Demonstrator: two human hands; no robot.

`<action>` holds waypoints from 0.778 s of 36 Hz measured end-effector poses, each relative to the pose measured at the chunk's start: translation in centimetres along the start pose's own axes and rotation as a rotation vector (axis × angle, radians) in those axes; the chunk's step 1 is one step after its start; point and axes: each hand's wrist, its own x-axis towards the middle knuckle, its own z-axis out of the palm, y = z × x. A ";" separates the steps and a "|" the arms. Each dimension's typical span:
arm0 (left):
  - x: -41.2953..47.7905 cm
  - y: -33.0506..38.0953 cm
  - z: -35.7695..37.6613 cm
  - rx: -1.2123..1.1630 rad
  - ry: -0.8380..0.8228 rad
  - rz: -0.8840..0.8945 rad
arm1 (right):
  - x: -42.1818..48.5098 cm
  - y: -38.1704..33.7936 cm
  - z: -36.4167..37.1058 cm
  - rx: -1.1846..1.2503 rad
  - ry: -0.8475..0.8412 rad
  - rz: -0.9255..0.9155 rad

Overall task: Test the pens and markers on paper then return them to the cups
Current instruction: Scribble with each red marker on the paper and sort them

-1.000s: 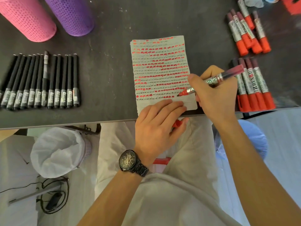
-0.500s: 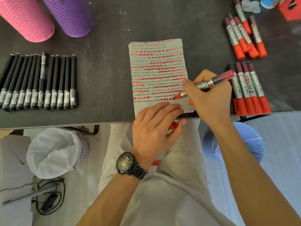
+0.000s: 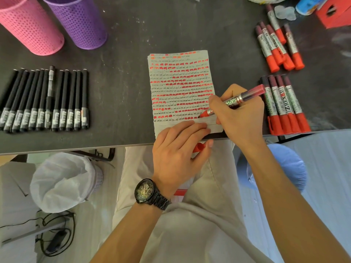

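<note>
Marker [image 3: 235, 101] on paper [image 3: 180, 82], pinched in right hand [image 3: 239, 118] fingers, left hand [image 3: 176, 152] flat, thumb pinching cap [image 3: 199, 148]

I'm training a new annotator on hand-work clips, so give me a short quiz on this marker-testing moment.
1. True or false: the right hand presses a black pen onto the paper.
2. Where is the cap of the red marker? A lying on the paper; B in the left hand; C on the red marker.
3. What colour is the cup nearer the paper?
Key: 1 false, it holds the red marker; 2 B; 3 purple.
</note>
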 end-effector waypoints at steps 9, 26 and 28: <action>0.2 0.1 -0.2 0.000 -0.002 0.001 | -0.1 0.1 0.0 0.013 -0.004 -0.008; 0.2 0.3 -0.4 -0.004 -0.026 -0.019 | -0.1 0.1 0.0 0.059 -0.009 -0.012; 0.2 0.4 -0.5 -0.012 -0.031 -0.021 | -0.1 0.1 -0.1 0.089 0.002 0.008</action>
